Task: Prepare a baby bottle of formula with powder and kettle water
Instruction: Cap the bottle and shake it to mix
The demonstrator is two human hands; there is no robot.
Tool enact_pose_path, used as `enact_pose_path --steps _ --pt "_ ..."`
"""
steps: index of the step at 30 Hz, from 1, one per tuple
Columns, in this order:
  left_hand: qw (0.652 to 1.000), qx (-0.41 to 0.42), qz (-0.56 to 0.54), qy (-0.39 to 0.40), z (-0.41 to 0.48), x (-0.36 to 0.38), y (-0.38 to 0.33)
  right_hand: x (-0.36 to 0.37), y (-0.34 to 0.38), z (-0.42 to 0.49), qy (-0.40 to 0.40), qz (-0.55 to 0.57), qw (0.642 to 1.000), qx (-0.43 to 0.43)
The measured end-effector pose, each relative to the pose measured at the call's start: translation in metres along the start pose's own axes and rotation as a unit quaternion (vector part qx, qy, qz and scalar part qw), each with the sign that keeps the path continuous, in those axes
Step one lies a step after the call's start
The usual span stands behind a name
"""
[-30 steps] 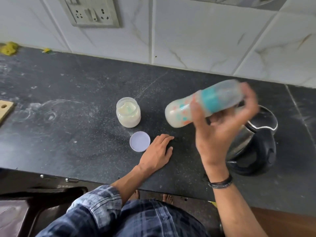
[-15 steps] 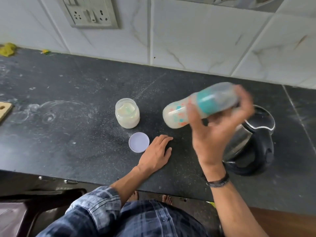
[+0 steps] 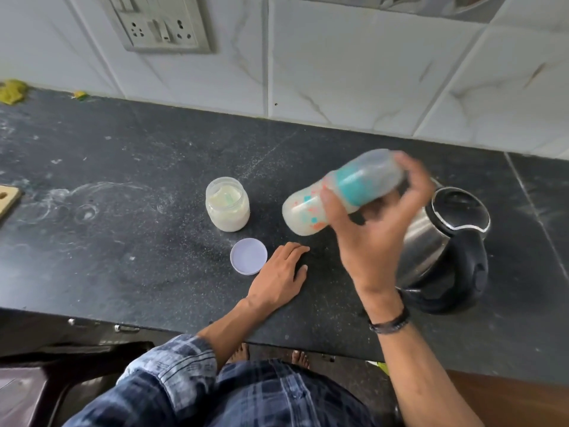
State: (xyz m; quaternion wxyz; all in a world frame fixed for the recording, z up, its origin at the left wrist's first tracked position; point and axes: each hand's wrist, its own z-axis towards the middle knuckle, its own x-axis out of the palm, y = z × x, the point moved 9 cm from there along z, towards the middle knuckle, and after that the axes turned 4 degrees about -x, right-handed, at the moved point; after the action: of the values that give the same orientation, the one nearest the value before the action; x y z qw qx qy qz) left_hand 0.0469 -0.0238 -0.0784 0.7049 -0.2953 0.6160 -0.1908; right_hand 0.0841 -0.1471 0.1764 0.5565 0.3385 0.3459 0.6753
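My right hand [image 3: 374,238] grips a capped baby bottle [image 3: 311,212] with a teal collar and milky liquid inside, held tilted almost on its side above the black counter [image 3: 123,241]; it is motion-blurred. My left hand [image 3: 281,277] lies flat on the counter, fingers together, holding nothing. Just left of that hand lies a round pale lid [image 3: 248,256]. Behind the lid stands an uncapped jar of pale powder [image 3: 228,208]. A steel kettle [image 3: 446,238] with a black lid and handle stands to the right, partly hidden behind my right hand.
A white tiled wall with a socket panel [image 3: 160,29] runs along the back. A wooden board edge [image 3: 7,200] shows at the far left, yellow scraps [image 3: 12,90] at the back left corner. Spilled powder dusts the counter. The counter's front edge runs below my left wrist.
The bottle in my right hand has shifted slightly up and down while staying tilted and blurred, as in shaking. My left hand, the jar, the lid and the kettle have stayed put.
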Motion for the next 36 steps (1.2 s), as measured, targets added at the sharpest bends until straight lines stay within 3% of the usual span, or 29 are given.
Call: enact_pose_path --steps 3,8,11,15,19,23,27,30,36 --pt "1.0 0.002 0.005 -0.006 0.001 -0.002 -0.001 -0.011 0.017 0.007 -0.038 0.001 0.996 -0.075" --pt "1.0 0.002 0.005 -0.002 0.0 -0.002 -0.002 0.007 -0.006 0.002 0.069 -0.062 0.996 0.003" --pt "1.0 0.002 0.007 -0.003 0.001 -0.001 -0.001 -0.003 0.007 0.007 0.014 0.005 1.0 -0.021" --pt "1.0 0.002 0.005 0.002 -0.001 -0.001 -0.001 0.001 -0.004 0.002 0.032 -0.03 0.999 0.008" --pt "1.0 -0.006 0.009 0.001 0.001 -0.001 -0.001 -0.017 0.02 0.01 -0.025 0.0 0.998 -0.066" --pt "1.0 -0.003 0.008 0.013 0.0 0.002 0.001 -0.002 -0.007 0.001 0.022 -0.047 0.999 0.002" --pt "1.0 -0.006 0.011 0.0 0.001 -0.001 -0.001 -0.009 0.012 0.004 -0.023 0.005 0.999 -0.045" --pt "1.0 -0.001 0.008 0.002 0.0 0.0 -0.001 -0.002 -0.015 -0.003 -0.015 0.003 1.0 0.015" --pt "1.0 -0.014 -0.01 0.003 0.002 0.003 0.003 0.006 -0.088 -0.035 0.08 -0.129 0.985 0.086"
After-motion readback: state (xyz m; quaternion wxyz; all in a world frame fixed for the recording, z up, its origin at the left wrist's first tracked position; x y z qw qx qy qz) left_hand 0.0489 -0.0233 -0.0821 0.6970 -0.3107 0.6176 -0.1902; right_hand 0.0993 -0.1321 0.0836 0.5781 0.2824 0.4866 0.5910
